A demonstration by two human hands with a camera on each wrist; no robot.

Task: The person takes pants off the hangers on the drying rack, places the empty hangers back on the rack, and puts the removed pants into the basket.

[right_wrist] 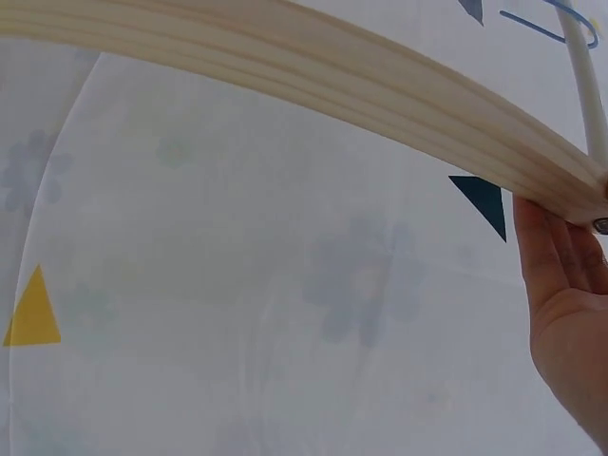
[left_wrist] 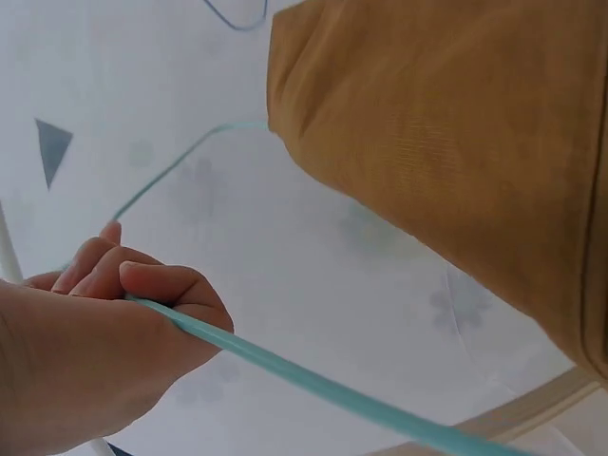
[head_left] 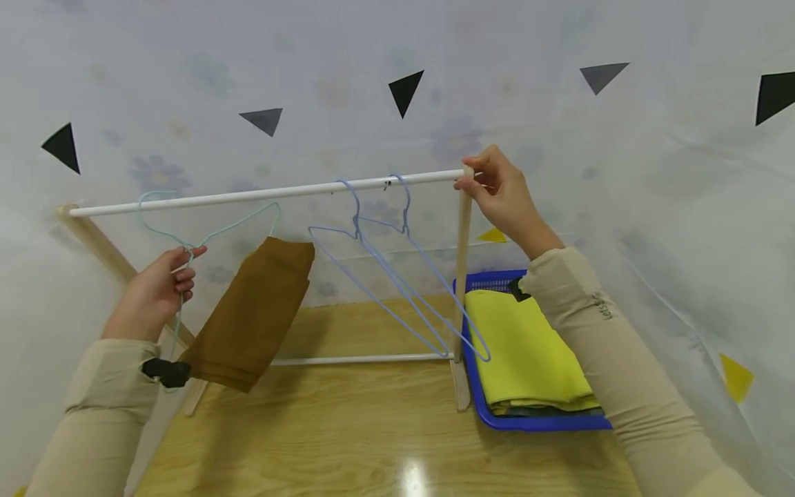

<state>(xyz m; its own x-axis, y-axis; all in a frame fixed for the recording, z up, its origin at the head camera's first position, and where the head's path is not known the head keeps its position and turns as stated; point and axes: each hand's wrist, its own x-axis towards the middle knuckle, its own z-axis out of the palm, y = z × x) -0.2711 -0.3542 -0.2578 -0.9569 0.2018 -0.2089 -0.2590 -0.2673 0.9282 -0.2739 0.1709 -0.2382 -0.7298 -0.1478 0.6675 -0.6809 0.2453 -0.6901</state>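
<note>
My left hand (head_left: pixel 149 293) pinches the neck of a mint-green wire hanger (head_left: pixel 241 222) at the left of the head view. A folded brown garment (head_left: pixel 254 317) hangs on that hanger; its exact kind is unclear. The hanger's hook overlaps the white rod (head_left: pixel 267 193) of a small clothes rack, and I cannot tell whether it bears on it. At the rod's other end, my right hand (head_left: pixel 506 203) grips the top of the wooden post (head_left: pixel 464 255). The left wrist view shows curled fingers (left_wrist: pixel 161 280) around the green wire.
Two blue wire hangers, one nearer the middle (head_left: pixel 357 207) and another (head_left: pixel 406 207) closer to the right post, hang bare from the rod. Right of the rack, a blue basket (head_left: pixel 534 423) holds folded yellow cloth (head_left: pixel 528 352). The rack stands on a wooden table (head_left: pixel 348 428).
</note>
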